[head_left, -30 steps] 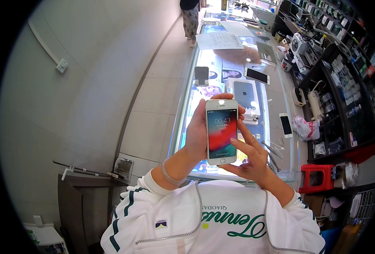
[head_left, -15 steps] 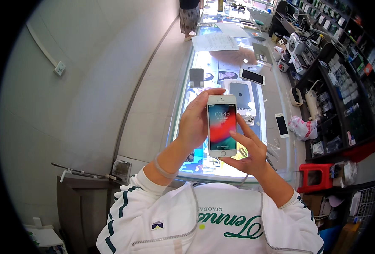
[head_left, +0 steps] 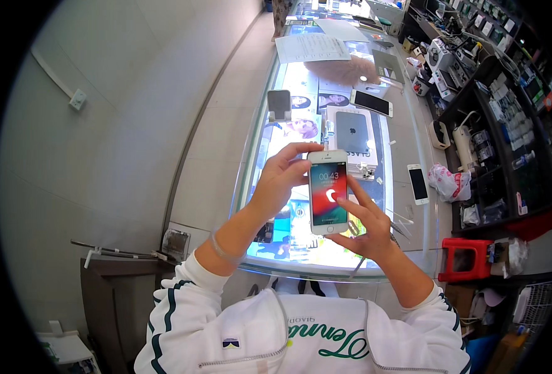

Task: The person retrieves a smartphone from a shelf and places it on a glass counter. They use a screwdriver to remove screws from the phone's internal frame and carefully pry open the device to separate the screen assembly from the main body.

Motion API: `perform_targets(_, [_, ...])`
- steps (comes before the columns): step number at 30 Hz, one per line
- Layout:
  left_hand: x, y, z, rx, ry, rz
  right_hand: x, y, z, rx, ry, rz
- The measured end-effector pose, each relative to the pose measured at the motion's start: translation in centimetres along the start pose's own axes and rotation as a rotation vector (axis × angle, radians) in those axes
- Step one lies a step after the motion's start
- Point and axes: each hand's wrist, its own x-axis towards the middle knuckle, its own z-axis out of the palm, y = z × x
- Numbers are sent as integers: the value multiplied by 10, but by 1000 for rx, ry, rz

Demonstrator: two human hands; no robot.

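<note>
A bare left hand (head_left: 281,179) and bare right hand (head_left: 372,227) hold a white rectangular smartphone (head_left: 323,209) above the lit glass counter (head_left: 405,146).

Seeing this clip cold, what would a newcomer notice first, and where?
The white phone with its lit red-and-blue screen comes first, held near the middle between the left hand and right hand. Under it, the brightly lit glass counter stretches away from the person. At the lower right, a bright red stool stands out.
</note>
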Motion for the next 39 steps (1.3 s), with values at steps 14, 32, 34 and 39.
perform_targets(14, [-52, -96, -14, 982, -308, -133, -90, 20, 22, -31, -483, 129])
perform_targets(32, [-56, -115, -17, 1226, -496, 63, -105, 39, 23, -341, -550, -198])
perform_targets(34, [-60, -106, -7, 1228, -595, -35, -97, 35, 17, -333, -579, -202])
perform_targets(39, [-79, -120, 1, 1358, -591, 142, -93, 35, 14, -250, -630, -118])
